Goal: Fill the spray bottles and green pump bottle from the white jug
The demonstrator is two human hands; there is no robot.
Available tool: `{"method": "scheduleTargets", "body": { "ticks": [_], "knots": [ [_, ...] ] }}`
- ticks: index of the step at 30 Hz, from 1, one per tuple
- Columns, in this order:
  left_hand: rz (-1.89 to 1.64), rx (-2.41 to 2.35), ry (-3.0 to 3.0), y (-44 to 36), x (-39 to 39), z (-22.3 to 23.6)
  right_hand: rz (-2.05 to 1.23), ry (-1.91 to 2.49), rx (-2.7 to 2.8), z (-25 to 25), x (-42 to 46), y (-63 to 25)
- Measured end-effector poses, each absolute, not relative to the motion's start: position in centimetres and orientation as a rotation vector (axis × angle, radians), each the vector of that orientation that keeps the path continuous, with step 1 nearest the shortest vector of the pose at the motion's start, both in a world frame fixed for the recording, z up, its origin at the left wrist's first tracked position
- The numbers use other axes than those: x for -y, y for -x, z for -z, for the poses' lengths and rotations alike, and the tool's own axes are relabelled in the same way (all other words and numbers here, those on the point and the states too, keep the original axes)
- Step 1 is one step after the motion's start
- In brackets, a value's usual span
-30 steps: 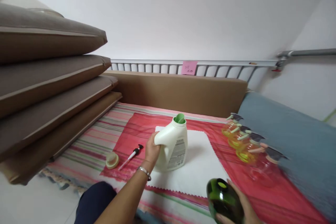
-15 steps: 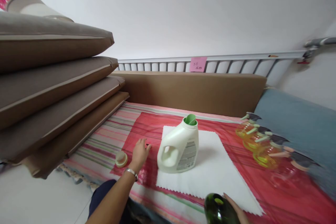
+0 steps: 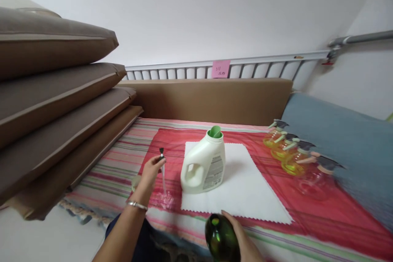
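Observation:
A black pump top with a clear dip tube is pinched in the fingers of my left hand, the tube hanging down over the red cloth. Crinkled clear plastic lies below it. At the lower edge, my right hand is wrapped round a dark green bottle, its mouth tipped toward the far side. Between the two hands and farther off stands a white jug with a handle and a green spout, uncapped. A pale cap is partly hidden behind my left wrist.
Under the jug is a white cloth on a red cloth. Several pump bottles line the right side, beside a blue-grey cushion. Brown cushions are stacked at left; a brown panel stands at the back.
My left hand has lifted the pump top with its tube off the cloth. My right hand and the green bottle have moved left and up in view. The camera has shifted slightly.

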State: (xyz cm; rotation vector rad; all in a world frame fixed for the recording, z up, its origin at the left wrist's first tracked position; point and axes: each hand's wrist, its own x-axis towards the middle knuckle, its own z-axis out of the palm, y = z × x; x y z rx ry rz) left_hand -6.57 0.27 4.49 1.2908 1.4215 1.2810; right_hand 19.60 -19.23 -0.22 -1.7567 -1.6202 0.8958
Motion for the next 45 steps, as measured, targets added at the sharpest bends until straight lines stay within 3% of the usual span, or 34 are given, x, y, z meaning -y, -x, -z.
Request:
{"method": "scheduleTargets", "body": {
  "ticks": [6, 10, 19, 27, 38, 45],
  "knots": [
    [-1.532, -0.881, -0.989, 3.7, 6.1, -11.3, -1.058, 1.638, 1.644, -2.1, 17.9, -15.4],
    [-1.548, -0.718, -0.861, 1.2, 8.6, -13.1, -1.033, 1.599, 1.627, -3.0, 17.9, -14.8],
    [-1.458, -0.749, -0.912, -1.4, 10.0, -11.6, -0.982, 1.562, 1.593, -5.2, 17.8, -15.5],
    [-1.123, -0.691, -1.149, -0.8, 11.6, -9.7, -0.9, 1.52, 1.563, -8.1, 17.5, -16.0],
    [-1.225, -0.909, -1.359, -0.7, 10.9, -10.2, -0.827, 1.516, 1.569, -8.2, 17.7, -16.0],
    [-0.961, -0.838, -1.719, 0.2, 11.3, -12.7, -0.845, 1.457, 1.561, -8.0, 17.7, -15.9]
  ]
}}
